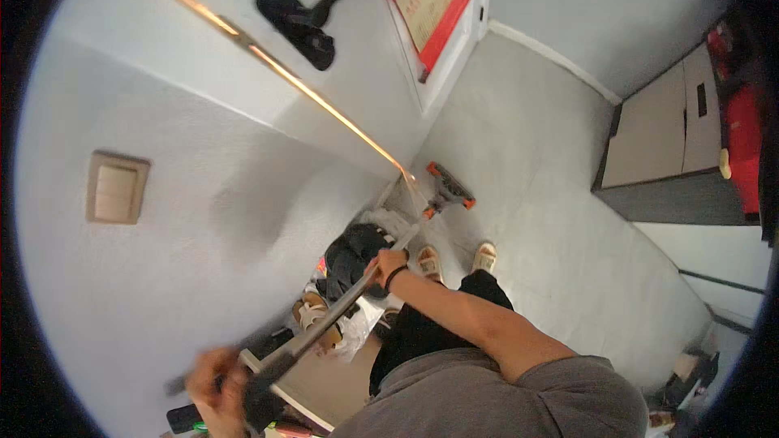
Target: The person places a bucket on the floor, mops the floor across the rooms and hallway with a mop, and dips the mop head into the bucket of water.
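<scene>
A long-handled floor cleaner with a grey pole (329,320) slants from lower left toward the middle of the view. Its grey and orange head (449,189) rests on the floor by the wall corner. Wearing a dark wristband, my right hand (389,266) is closed around the middle of the pole. At its thick dark upper end, my left hand (217,389) curls its fingers around the handle, blurred by motion. My two feet, in light sandals (484,258), stand just behind the cleaner's head.
Dark bags (355,253), shoes (310,311) and clear plastic (359,331) crowd the left wall beside a pale cabinet top (337,381). A door with a black handle (296,24) is at the upper left. Along the right stands a low cabinet (649,134) with drawers.
</scene>
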Demonstrator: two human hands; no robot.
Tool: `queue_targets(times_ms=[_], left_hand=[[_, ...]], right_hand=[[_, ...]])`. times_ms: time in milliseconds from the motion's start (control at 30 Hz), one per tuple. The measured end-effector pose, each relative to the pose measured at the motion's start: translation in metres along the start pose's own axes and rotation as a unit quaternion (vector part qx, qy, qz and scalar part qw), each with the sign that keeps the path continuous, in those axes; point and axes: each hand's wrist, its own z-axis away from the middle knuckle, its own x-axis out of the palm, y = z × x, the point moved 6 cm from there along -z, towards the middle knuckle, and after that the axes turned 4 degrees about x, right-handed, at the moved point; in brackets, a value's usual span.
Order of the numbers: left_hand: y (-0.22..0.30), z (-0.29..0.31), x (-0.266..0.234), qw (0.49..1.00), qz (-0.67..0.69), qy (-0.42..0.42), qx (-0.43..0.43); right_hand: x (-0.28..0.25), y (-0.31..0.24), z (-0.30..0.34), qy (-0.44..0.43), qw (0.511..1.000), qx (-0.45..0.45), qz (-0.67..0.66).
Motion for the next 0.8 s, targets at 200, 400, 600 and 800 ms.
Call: queue_targets(times_ms=[200, 400, 600, 800], left_hand=[[0.085, -0.086, 0.063, 0.855, -0.002, -0.005, 0.519], [0.178, -0.161, 0.154, 0.637, -0.161, 0.117, 0.745], [0.196, -0.221, 0.212, 0.673, -0.304, 0.126, 0.663], [0.191, -0.206, 0.222, 0.686, -0.306, 0.136, 0.646]], right_hand=[[-0.053, -0.158, 0.058, 0.066, 0.956, -0.210, 0.196], [-0.147, -0.179, 0.157, -0.248, 0.908, -0.006, -0.338], [-0.198, -0.140, 0.226, -0.347, 0.828, 0.018, -0.440], [-0.247, -0.141, 0.201, -0.365, 0.776, -0.032, -0.513]])
